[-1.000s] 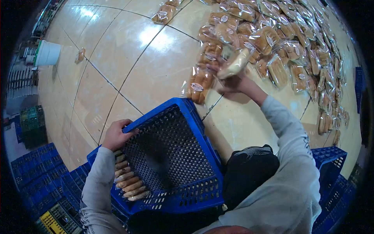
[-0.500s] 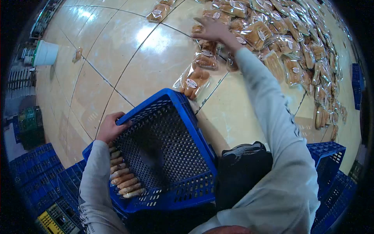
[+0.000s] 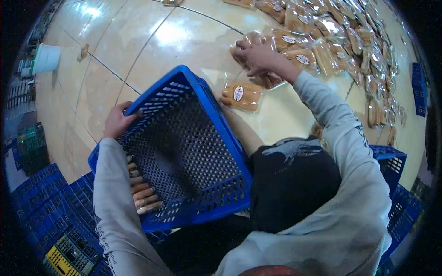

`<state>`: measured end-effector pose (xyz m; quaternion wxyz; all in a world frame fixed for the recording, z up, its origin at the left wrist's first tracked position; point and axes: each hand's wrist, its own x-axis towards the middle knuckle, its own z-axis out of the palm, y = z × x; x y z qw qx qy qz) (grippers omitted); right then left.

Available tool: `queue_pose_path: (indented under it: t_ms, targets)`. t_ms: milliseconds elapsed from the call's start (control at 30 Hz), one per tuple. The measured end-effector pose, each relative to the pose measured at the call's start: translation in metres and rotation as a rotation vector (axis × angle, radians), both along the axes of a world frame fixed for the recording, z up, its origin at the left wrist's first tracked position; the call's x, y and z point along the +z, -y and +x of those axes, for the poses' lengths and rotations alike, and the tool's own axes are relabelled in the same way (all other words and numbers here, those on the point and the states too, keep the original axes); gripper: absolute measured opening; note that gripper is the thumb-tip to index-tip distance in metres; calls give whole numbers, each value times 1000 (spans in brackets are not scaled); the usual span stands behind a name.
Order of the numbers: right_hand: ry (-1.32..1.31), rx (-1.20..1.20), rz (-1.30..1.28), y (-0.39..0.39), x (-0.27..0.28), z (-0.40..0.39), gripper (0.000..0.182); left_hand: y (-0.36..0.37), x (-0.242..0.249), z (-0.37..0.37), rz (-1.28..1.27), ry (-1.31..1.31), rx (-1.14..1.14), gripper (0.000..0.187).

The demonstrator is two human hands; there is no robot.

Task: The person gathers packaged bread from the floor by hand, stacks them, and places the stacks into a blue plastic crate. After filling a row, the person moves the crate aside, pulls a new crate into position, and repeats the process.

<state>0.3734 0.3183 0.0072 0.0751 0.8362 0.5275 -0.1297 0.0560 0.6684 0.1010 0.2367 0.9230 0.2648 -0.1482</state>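
My left hand (image 3: pixel 119 120) is closed around the left rim of a blue plastic crate (image 3: pixel 198 142), which sits tilted in front of me. Inside it, along the left wall, stands a row of bread rolls (image 3: pixel 146 195), partly behind my sleeve. My right hand (image 3: pixel 260 57) reaches out beyond the crate, its fingers curled over a clear-wrapped bread packet (image 3: pixel 237 51) on the floor; the grip is partly hidden. Between that hand and the crate lies another labelled bread packet (image 3: pixel 241 95).
Many more wrapped bread packets (image 3: pixel 354 41) spread over the tiled floor (image 3: pixel 147 50) to the upper right. A white bucket (image 3: pixel 47 59) stands at the far left. Stacked blue crates (image 3: pixel 41 193) are at lower left, with another blue crate (image 3: pixel 389 163) on my right.
My right hand has come down onto the packets, its fingers now curled, and packets near it have shifted. The packet beside the crate lies turned. My left hand keeps its hold on the rim.
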Motion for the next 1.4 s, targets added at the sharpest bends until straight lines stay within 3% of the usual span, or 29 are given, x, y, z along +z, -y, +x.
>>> queue_pose_path:
  t_ms: [100, 200, 267, 367, 433, 500, 533, 600, 633, 700, 800, 833, 900, 933, 967, 1133, 1267, 1333, 1400]
  targets:
    - [-138, 58, -23, 36, 10, -30, 72, -8, -9, -3, 35, 47, -21, 44]
    - [-158, 46, -128, 64, 15, -61, 69, 1, 0, -3, 133, 74, -21, 47]
    - [-105, 81, -102, 80, 11, -77, 66, 2, 0, -9, 342, 119, -83, 50]
    - [-73, 146, -59, 102, 3, -98, 62, -5, -10, -20, 401, 105, -33, 53]
    - [-127, 192, -361, 87, 10, -109, 63, 6, -6, -27, 463, 154, -3, 52]
    - [-244, 46, -507, 73, 26, -118, 67, 27, -3, -34, 589, 255, 25, 52]
    - [-140, 90, -269, 72, 24, -131, 68, 25, -5, -39, 539, 197, 59, 54]
    - [67, 163, 208, 69, 5, -157, 70, 4, -19, -64, 748, 384, -92, 58]
    - [3, 168, 197, 60, 4, -166, 74, 0, -13, -79, 778, 328, -35, 59]
    - [136, 179, 192, 60, -34, -162, 77, -7, -3, -118, 833, 203, 97, 61]
    - [122, 31, 81, 52, -19, -155, 78, -40, 2, -183, 784, -15, 188, 62]
    - [37, -3, 118, 57, -17, -145, 79, -47, 7, -200, 647, -42, 224, 64]
    - [-167, -42, 213, 72, -25, -119, 81, -96, -21, -234, 644, 156, 45, 59]
    - [-222, -59, 221, 81, -34, -110, 82, -104, -25, -233, 621, 150, 44, 56]
    - [-139, -78, 237, 91, -55, -99, 82, -56, 16, -215, 664, 41, 82, 51]
    - [-114, -68, 274, 130, -49, -113, 83, -82, 0, -199, 816, -73, 90, 49]
    - [-39, -55, 248, 166, -24, -151, 79, -95, -26, -203, 834, 95, 128, 45]
    - [1, -64, 106, 181, -15, -165, 81, -128, -47, -206, 803, 192, 24, 33]
    - [-144, -124, -87, 182, 0, -166, 84, -84, -7, -186, 532, 152, 151, 30]
